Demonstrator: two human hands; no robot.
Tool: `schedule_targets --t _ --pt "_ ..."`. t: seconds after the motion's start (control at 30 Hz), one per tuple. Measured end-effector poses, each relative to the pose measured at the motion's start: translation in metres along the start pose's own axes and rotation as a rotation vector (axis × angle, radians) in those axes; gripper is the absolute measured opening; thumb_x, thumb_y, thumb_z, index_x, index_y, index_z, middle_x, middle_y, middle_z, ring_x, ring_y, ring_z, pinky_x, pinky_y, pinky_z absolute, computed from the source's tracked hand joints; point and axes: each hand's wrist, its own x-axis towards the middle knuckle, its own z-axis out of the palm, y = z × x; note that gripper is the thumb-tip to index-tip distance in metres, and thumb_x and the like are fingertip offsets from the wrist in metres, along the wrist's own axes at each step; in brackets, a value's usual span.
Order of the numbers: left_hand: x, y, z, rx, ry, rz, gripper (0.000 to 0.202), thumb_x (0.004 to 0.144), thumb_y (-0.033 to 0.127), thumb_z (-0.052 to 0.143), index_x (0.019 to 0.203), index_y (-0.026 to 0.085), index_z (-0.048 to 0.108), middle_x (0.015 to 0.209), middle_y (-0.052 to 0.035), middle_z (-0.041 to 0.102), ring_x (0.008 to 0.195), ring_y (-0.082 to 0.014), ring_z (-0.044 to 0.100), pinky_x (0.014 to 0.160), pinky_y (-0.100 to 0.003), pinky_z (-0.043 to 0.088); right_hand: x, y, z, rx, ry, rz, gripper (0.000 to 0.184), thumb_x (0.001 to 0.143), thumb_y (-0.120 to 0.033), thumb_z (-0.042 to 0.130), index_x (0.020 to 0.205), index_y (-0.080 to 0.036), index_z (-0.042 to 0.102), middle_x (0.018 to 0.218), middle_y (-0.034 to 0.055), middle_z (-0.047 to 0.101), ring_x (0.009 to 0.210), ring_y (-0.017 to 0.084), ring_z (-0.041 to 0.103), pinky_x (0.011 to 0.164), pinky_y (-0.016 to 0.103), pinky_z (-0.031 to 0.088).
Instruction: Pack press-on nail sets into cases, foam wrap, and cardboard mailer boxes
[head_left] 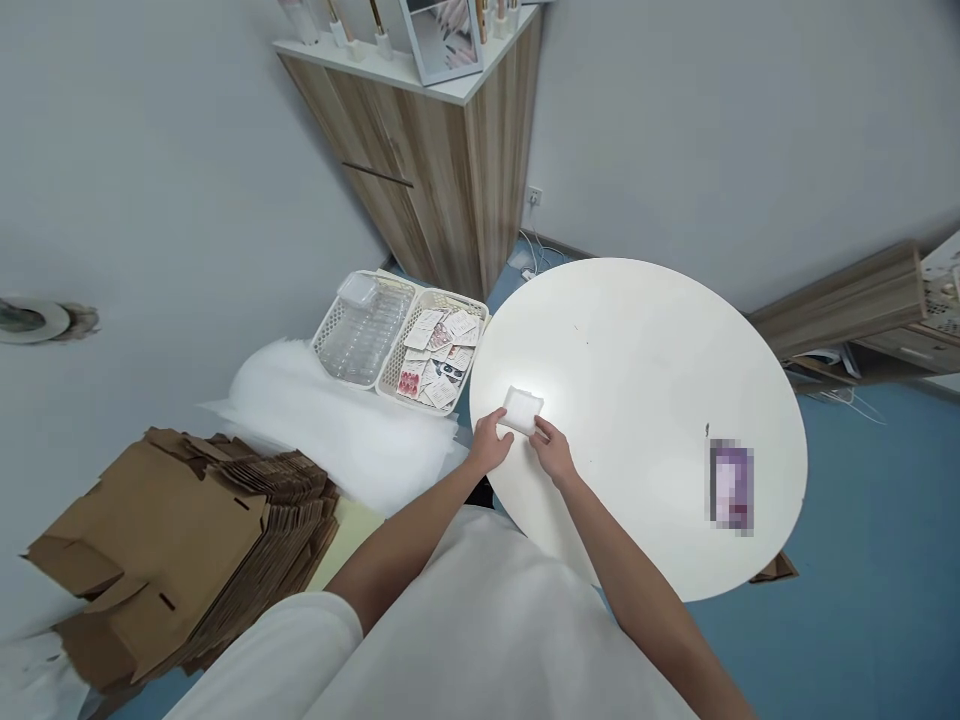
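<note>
A small white square pad (523, 408) lies on the round white table (645, 400) near its left edge. My left hand (491, 442) grips the pad's near-left side with curled fingers. My right hand (550, 447) pinches its near-right corner. Both forearms reach in from below, over my white shirt.
Left of the table stand a white basket of clear plastic cases (363, 327) and a white basket of small printed cards (439, 352). White foam sheets (337, 420) and a stack of flat cardboard boxes (187, 540) lie nearer left. A blurred phone-like item (731, 487) rests on the table. Behind stands a wooden cabinet (442, 170).
</note>
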Motion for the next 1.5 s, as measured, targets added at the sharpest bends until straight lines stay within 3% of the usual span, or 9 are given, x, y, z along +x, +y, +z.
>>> schedule_targets --t 0.13,0.3,0.57,0.83,1.03,1.27,1.5 --pt "0.029 -0.005 -0.024 -0.041 -0.030 -0.017 0.058 0.071 0.018 0.051 0.125 0.021 0.031 0.129 -0.0065 0.040 0.124 -0.0228 0.025 0.100 -0.040 0.028 0.032 -0.024 0.021 0.057 -0.008 0.041 0.057 0.071 -0.023 0.049 0.127 -0.021 0.037 0.130 0.0058 0.042 0.110 0.019 0.049 0.089 0.033 0.042" --pt "0.054 -0.005 -0.038 -0.072 -0.039 0.030 0.067 0.070 0.016 0.052 0.129 0.020 0.022 0.137 -0.0080 0.026 0.128 -0.0222 0.018 0.103 -0.040 0.023 0.057 -0.048 0.036 0.107 0.015 0.068 0.064 0.067 -0.020 0.053 0.128 -0.020 0.035 0.132 0.0053 0.040 0.114 0.020 0.045 0.093 0.032 0.038" --pt "0.054 -0.011 -0.039 -0.029 -0.020 0.147 0.064 0.068 0.012 0.051 0.126 0.018 0.025 0.138 -0.0107 0.023 0.128 -0.0228 0.020 0.103 -0.043 0.022 0.063 -0.056 0.039 -0.020 0.046 0.070 0.064 0.065 -0.020 0.054 0.127 -0.023 0.037 0.128 0.0049 0.043 0.112 0.020 0.046 0.090 0.034 0.040" --pt "0.051 -0.010 -0.039 0.065 -0.046 0.140 0.060 0.071 0.016 0.050 0.126 0.018 0.026 0.140 -0.0106 0.016 0.130 -0.0241 0.013 0.103 -0.044 0.020 0.056 -0.059 0.035 -0.033 0.071 0.076 0.065 0.065 -0.028 0.056 0.127 -0.027 0.036 0.131 0.0028 0.039 0.114 0.021 0.042 0.090 0.035 0.039" --pt "0.029 -0.014 -0.036 0.090 -0.034 0.141 0.055 0.074 0.021 0.049 0.126 0.020 0.030 0.141 -0.0095 0.016 0.129 -0.0254 0.013 0.102 -0.044 0.024 0.024 -0.042 0.022 0.040 0.077 0.112 0.064 0.067 -0.032 0.056 0.127 -0.028 0.035 0.133 0.0046 0.036 0.104 0.019 0.049 0.082 0.033 0.043" --pt "-0.022 -0.016 -0.025 0.095 0.016 0.104 0.047 0.075 0.021 0.048 0.121 0.020 0.039 0.139 -0.0087 0.023 0.129 -0.0250 0.016 0.101 -0.044 0.025 -0.029 0.004 0.000 0.113 0.093 0.162 0.058 0.065 -0.032 0.056 0.120 -0.024 0.042 0.115 0.0084 0.052 0.082 0.016 0.057 0.074 0.032 0.045" --pt "-0.092 -0.014 -0.009 0.093 0.073 0.001 0.042 0.076 0.026 0.047 0.117 0.018 0.045 0.136 -0.0087 0.031 0.125 -0.0235 0.028 0.100 -0.039 0.030 -0.065 0.026 -0.007 0.123 -0.087 0.085 0.039 0.068 -0.033 0.053 0.104 -0.019 0.052 0.094 0.0061 0.060 0.075 0.015 0.058 0.074 0.032 0.044"
